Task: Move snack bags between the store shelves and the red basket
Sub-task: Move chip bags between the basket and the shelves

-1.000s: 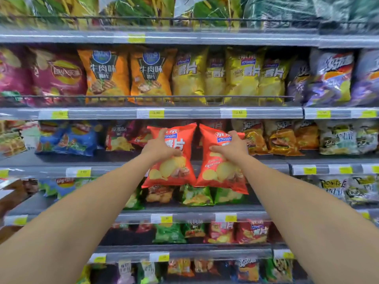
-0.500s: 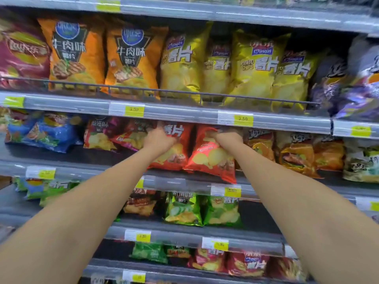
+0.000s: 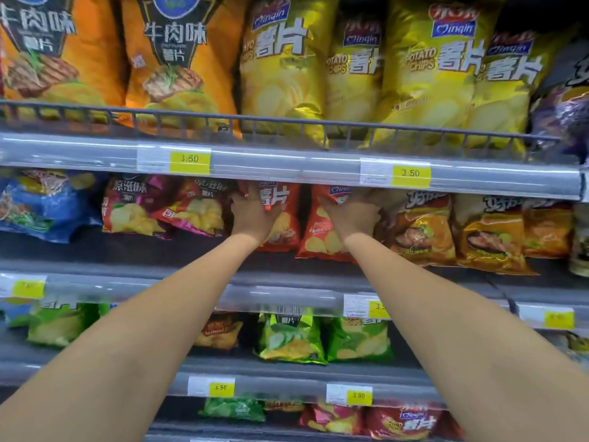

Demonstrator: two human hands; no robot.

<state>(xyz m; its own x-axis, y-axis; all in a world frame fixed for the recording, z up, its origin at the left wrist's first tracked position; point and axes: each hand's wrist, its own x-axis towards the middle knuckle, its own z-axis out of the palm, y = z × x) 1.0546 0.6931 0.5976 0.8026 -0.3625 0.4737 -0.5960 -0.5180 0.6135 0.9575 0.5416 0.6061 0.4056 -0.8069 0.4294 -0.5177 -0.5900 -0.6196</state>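
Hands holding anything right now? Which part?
Neither grips. Left hand presses flat on upper front of left red bag; right hand likewise on right red bag.

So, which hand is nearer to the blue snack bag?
Left. The left hand is to the right of the blue snack bag; the right hand lies farther right.

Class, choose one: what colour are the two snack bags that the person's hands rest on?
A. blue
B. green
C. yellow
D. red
D: the left hand lies on the left red bag and the right hand on the right red bag, below the yellow bags.
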